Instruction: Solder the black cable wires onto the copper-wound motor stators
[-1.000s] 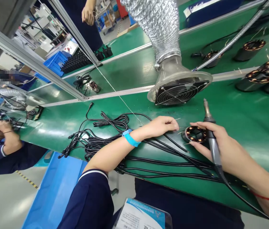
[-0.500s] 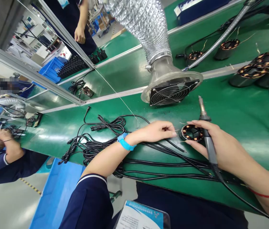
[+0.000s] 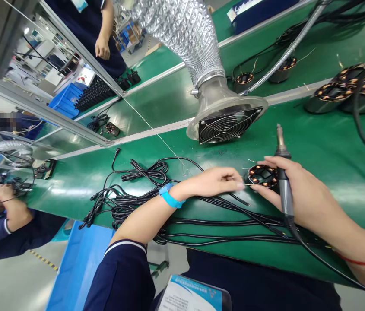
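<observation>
A small motor stator [image 3: 262,175] with copper windings lies on the green bench [image 3: 325,147] in front of me. My left hand [image 3: 216,182], with a blue wrist strap [image 3: 170,196], pinches a thin wire at the stator's left side. My right hand [image 3: 294,190] holds a soldering iron [image 3: 282,172] with its tip pointing away from me, while its fingers touch the stator's right edge. The iron's black cord [image 3: 318,259] trails back over my forearm.
A tangle of black cables [image 3: 143,190] lies under my left arm. A fume extractor fan [image 3: 226,123] on a silver duct [image 3: 182,34] stands just behind the stator. More stators [image 3: 347,88] sit at the right. A co-worker's hands [image 3: 4,201] work at far left; another person [image 3: 103,45] stands behind.
The view has shifted slightly. My hands stay at the stator, and my left fingers have closed in on the wire by its left edge. The standing person behind has moved a little.
</observation>
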`<state>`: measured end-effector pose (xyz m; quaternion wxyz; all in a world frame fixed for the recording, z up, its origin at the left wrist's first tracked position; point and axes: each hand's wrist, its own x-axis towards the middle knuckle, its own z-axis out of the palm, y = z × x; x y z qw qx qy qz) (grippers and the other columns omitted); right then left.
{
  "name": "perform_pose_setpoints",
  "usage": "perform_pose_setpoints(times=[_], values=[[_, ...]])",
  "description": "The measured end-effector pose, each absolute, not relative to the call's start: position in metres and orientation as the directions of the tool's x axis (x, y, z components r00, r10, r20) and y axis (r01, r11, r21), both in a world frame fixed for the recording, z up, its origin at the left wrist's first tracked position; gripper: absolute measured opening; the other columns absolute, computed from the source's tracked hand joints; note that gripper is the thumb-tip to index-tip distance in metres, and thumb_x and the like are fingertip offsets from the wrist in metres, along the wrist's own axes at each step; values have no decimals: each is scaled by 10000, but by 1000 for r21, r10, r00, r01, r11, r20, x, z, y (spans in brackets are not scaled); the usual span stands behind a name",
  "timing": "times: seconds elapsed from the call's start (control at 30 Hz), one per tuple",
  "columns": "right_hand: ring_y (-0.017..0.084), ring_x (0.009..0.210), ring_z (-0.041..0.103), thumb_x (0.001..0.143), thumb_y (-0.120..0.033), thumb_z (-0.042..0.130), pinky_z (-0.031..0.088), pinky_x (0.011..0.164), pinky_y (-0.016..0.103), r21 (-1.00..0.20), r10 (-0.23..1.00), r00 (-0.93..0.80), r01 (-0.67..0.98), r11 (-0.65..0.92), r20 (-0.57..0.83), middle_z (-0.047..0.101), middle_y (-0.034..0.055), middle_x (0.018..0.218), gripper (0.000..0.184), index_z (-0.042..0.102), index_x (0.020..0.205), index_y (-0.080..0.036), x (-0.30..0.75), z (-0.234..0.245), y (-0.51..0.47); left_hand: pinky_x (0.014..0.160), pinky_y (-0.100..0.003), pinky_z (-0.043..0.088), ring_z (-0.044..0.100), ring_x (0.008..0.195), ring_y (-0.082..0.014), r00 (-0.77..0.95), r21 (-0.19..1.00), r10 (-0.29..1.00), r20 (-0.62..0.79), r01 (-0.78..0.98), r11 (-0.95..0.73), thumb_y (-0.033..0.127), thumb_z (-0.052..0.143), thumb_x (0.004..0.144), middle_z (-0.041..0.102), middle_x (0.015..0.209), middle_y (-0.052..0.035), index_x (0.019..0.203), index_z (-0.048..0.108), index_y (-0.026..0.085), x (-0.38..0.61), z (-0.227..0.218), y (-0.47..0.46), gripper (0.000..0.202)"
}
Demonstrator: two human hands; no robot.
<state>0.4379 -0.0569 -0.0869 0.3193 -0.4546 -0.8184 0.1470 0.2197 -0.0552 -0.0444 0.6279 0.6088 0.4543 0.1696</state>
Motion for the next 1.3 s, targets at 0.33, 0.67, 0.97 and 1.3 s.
perform_pose_setpoints(times=[0.33, 0.67, 0.97, 1.3], values=[[230, 848, 637, 894, -632, 442, 534, 754, 382, -555, 772, -523, 545, 628, 360, 655, 82, 988, 548, 531, 1231, -209, 436, -84, -56, 842, -227, 468, 589, 839, -96, 684, 919, 635, -360, 378, 113, 303, 469, 943, 651, 919, -57, 936, 624, 96, 217, -31, -56, 259], [196, 1156, 589, 902, -383, 526, 514, 990, 335, -703, 818, -367, 423, 571, 444, 596, 98, 1253, 467, 405, 1324, -225, 450, -62, -56, 795, -269, 432, 574, 903, -150, 669, 686, 711, -217, 623, -376, 290, 473, 926, 639, 994, -70, 936, 603, 139, 215, -25, -64, 199], [153, 706, 678, 829, -291, 631, 599, 648, 237, -917, 910, -204, 100, 386, 361, 671, 33, 893, 362, 497, 1163, -252, 419, -29, -87, 661, -238, 398, 475, 665, -76, 557, 989, 819, -134, 125, 77, 559, 626, 787, 556, 703, 5, 837, 576, 116, 214, -22, -69, 448], [140, 694, 669, 784, -320, 682, 576, 587, 215, -972, 947, -218, -32, 233, 234, 664, -11, 792, 386, 496, 1120, -281, 408, -38, -80, 767, -265, 411, 499, 785, -108, 534, 981, 845, -26, 175, -80, 493, 429, 926, 559, 826, -36, 812, 544, 137, 222, -20, -73, 391]])
